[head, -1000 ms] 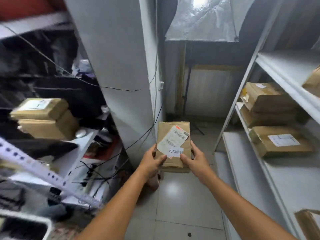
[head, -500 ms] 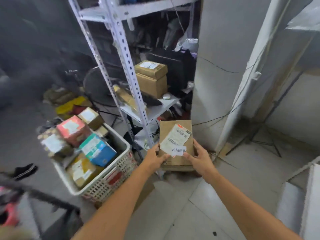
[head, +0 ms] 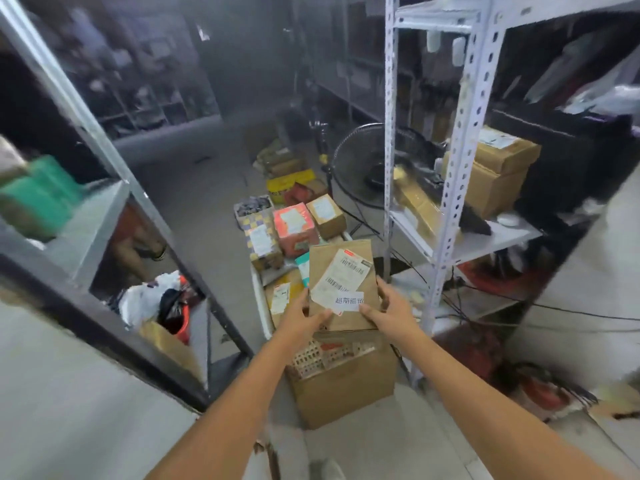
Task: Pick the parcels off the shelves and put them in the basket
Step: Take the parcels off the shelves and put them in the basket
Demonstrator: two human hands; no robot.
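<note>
Storeroom floor (head: 194, 188) lay cluttered, left hand (head: 301, 323) and right hand (head: 391, 313) fingers (head: 370, 311) clasped parcel (head: 341, 271), packed basket (head: 259, 296) beneath, shelf post (head: 453, 188) close right.

The brown parcel (head: 341, 271) is a flat cardboard box with a white barcode label and a small white sticker on its top face. It hangs tilted over the near end of the white basket (head: 258, 299), held at its near corners by the left hand (head: 301, 320) and the right hand (head: 391, 313). Inside the basket lie a red box (head: 294, 228), a small brown box (head: 325, 216), a checkered parcel (head: 263, 247) and a yellowish parcel (head: 282, 296). To the right of the basket, two stacked brown boxes (head: 498, 171) sit on the white shelf (head: 485, 244).
</note>
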